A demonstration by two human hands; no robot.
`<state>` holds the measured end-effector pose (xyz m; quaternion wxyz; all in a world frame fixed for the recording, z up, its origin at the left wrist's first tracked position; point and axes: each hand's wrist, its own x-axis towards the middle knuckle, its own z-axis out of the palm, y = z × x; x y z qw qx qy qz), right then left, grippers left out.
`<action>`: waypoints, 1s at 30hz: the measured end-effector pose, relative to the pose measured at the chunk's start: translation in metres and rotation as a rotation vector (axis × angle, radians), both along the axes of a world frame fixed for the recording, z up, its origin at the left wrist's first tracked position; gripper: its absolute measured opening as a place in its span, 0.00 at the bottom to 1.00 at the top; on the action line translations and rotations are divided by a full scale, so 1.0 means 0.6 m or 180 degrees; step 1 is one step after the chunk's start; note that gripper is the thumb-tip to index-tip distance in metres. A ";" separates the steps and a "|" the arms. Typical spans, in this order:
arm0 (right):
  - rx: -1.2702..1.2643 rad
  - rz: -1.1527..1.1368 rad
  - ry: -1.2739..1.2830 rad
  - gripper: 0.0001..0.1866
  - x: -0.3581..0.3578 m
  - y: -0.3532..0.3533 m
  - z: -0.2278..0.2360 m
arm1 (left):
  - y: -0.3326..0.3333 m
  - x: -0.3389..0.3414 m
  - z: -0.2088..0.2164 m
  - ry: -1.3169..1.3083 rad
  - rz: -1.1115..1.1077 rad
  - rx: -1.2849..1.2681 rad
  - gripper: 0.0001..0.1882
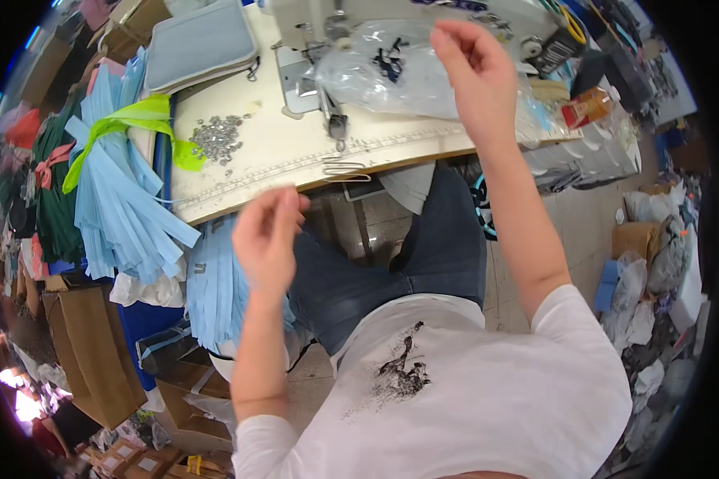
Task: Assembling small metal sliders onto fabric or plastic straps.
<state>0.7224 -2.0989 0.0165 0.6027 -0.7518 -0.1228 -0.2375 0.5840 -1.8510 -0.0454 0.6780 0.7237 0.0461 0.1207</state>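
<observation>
My right hand (487, 84) is raised over the table's right part, beside a clear plastic bag (431, 76) with small black pieces (389, 62) on it or in it. Its fingers curl in toward the thumb; whatever they may pinch is too small to see. Just off the table's front edge hovers my left hand (268, 239), also closed, its fingertips hidden behind the thumb side. Between the hands stands a sewing machine's needle area (333, 112). A pile of small silver metal pieces (217, 137) lies on the tabletop to the left.
Light blue fabric strips (120, 184), tied with a lime-green band (132, 120), hang over the table's left edge. More blue strips (216, 279) rest beside my leg. A grey zip case (202, 44) lies at the back left. Cardboard boxes (84, 343) stand on the left.
</observation>
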 end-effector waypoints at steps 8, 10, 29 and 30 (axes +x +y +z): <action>-0.0402 0.1186 0.0855 0.07 -0.074 0.128 -0.021 | 0.137 0.360 -0.006 -0.0602 0.0116 0.3110 0.15; -0.0654 0.1158 0.0906 0.07 -0.076 0.132 -0.017 | 0.142 0.403 -0.023 -0.0390 0.0087 0.3927 0.13; -0.3126 0.1610 0.0267 0.10 0.083 0.339 -0.101 | 0.217 0.432 0.020 -0.0205 -0.0179 0.2318 0.13; -0.3188 0.1416 0.0271 0.11 0.092 0.348 -0.106 | 0.216 0.431 0.022 -0.0214 -0.0182 0.2336 0.13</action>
